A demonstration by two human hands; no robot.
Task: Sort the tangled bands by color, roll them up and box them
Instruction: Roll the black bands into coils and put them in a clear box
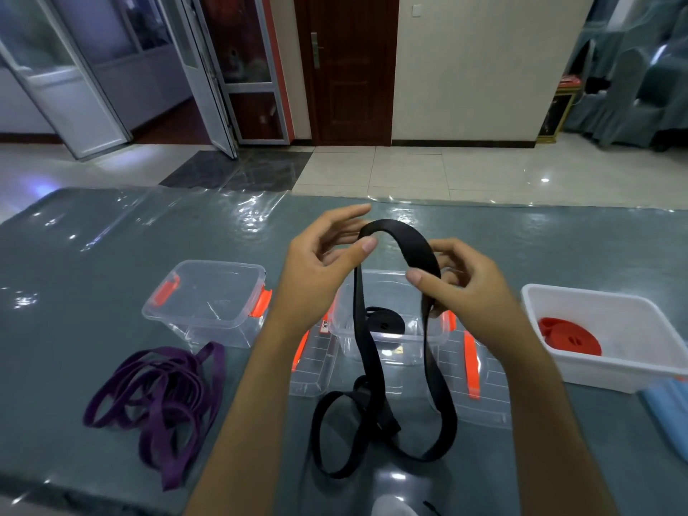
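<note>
A long black band (405, 238) arches between my hands above the table, and its loops hang down and trail on the table in front of me. My left hand (320, 266) pinches the band near the top of the arch with thumb and fingers. My right hand (458, 288) pinches the other side of it lower down. Behind the band stands a clear box (441, 329) with a rolled black band (383, 322) inside. A tangle of purple bands (163, 396) lies at the front left. A rolled red band (569, 337) sits in a white bin (633, 370) on the right.
A second clear box (208, 299) with orange latches stands at the left. Two clear lids with orange clips (316, 366) lie flat beside the middle box. A blue object (670, 415) lies at the right edge. The table (93, 255) has a shiny plastic cover.
</note>
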